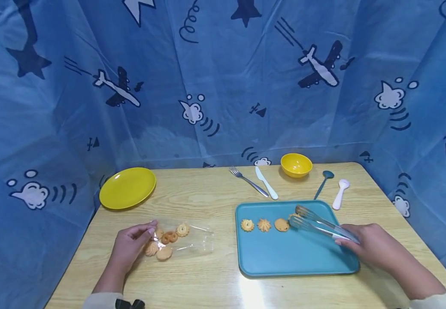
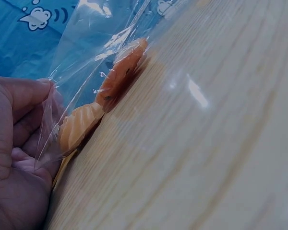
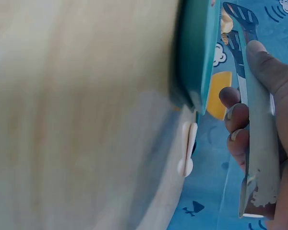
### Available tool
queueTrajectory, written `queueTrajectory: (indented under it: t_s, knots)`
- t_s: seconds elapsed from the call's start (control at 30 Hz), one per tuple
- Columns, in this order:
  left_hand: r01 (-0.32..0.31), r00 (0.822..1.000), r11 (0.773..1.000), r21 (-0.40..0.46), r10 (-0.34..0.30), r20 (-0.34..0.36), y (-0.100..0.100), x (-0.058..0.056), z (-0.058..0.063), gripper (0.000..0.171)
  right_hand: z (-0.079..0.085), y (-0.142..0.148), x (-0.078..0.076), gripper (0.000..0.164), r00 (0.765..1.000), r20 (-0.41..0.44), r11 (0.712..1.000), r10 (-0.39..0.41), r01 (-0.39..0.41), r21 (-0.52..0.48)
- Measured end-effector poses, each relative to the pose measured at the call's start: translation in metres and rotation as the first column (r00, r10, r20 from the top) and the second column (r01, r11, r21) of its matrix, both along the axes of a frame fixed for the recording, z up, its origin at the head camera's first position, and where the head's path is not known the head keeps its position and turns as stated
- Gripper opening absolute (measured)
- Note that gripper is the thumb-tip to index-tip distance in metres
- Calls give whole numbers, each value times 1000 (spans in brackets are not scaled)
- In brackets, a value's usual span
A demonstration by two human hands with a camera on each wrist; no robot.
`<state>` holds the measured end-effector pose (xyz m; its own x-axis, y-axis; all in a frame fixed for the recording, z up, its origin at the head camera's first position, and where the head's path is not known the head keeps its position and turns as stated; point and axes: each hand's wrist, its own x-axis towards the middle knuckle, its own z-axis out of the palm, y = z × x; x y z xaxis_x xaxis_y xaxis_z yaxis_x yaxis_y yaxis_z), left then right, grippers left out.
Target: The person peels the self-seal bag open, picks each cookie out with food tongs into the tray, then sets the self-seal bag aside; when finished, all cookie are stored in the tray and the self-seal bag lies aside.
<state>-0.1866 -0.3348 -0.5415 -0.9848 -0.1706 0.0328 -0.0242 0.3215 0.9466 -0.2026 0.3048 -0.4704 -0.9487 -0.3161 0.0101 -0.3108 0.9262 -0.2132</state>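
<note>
My left hand (image 1: 128,246) pinches the edge of a clear plastic bag (image 1: 201,241) lying on the table at the left. Inside the bag are several cookies of different shapes, among them a brown pretzel-shaped one (image 1: 169,237). In the left wrist view, thumb and fingers grip the bag's film (image 2: 50,129) beside a ridged cookie (image 2: 79,127). My right hand (image 1: 377,246) holds metal tongs (image 1: 325,227) with slotted tips over a teal tray (image 1: 284,262). Near the tips is a partly hidden cookie (image 1: 293,216), in line with three more cookies (image 1: 263,225) on the tray.
A yellow plate (image 1: 128,189) stands at the back left. Behind the tray lie a fork (image 1: 249,181), a pale knife (image 1: 266,183), a yellow bowl (image 1: 296,166), a dark green spoon (image 1: 323,184) and a white spoon (image 1: 340,195). A blue patterned curtain (image 1: 223,77) surrounds the table.
</note>
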Motion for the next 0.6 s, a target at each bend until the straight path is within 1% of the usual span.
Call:
queueTrajectory:
  t_s: [0.1,0.2,0.3,0.43,0.6]
  knots:
    - [-2,1000,1000,1,2,4,0,-1,0,34,-4,4,3,66,1000,0,1000,-3,3,-2]
    - [-7,1000,1000,-3,7,21,1,0,0,34,-5,6,3,67,1000,13,1000,-4,4,0]
    - [-6,1000,1000,-8,6,30,2,1,0,35,-6,9,5,66,1000,7,1000,3,-3,-1]
    - [-1,1000,1000,-1,1,10,1,0,-1,33,-9,13,6,65,1000,-8,1000,8,-8,3]
    - [1,1000,1000,14,-1,-23,0,-2,-3,31,-11,15,5,67,1000,12,1000,-4,3,1]
